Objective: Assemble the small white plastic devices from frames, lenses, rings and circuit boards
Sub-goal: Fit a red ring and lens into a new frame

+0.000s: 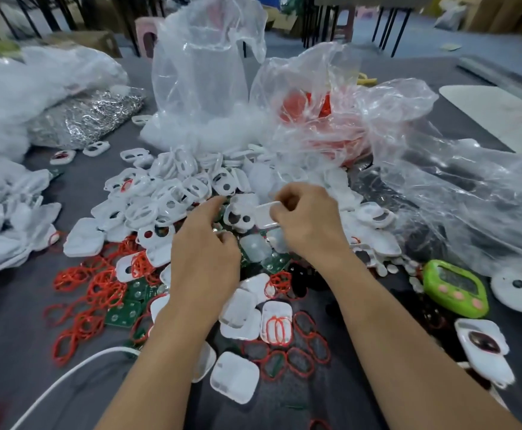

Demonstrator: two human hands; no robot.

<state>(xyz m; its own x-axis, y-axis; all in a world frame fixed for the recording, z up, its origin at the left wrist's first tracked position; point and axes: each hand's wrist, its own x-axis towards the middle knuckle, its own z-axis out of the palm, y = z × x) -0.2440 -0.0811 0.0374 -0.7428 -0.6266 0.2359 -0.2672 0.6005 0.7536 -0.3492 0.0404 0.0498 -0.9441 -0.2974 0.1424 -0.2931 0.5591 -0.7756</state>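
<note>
white shells [234, 380] and red rings [300, 363] are lying loose between the wrists, so most assembly is probably remaining, while the right hand [308, 223] is pinching a white frame [265, 215] and the left hand [205, 254] is curling, its hold impossible to tell.

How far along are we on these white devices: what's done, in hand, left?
Done: little that shows; one white unit with a dark lens lies near the right edge. In hand: the right hand pinches a white plastic piece, the left hand reaches into the pile. Left: most of it; heaps of white frames, red rings and green circuit boards lie loose.
</note>
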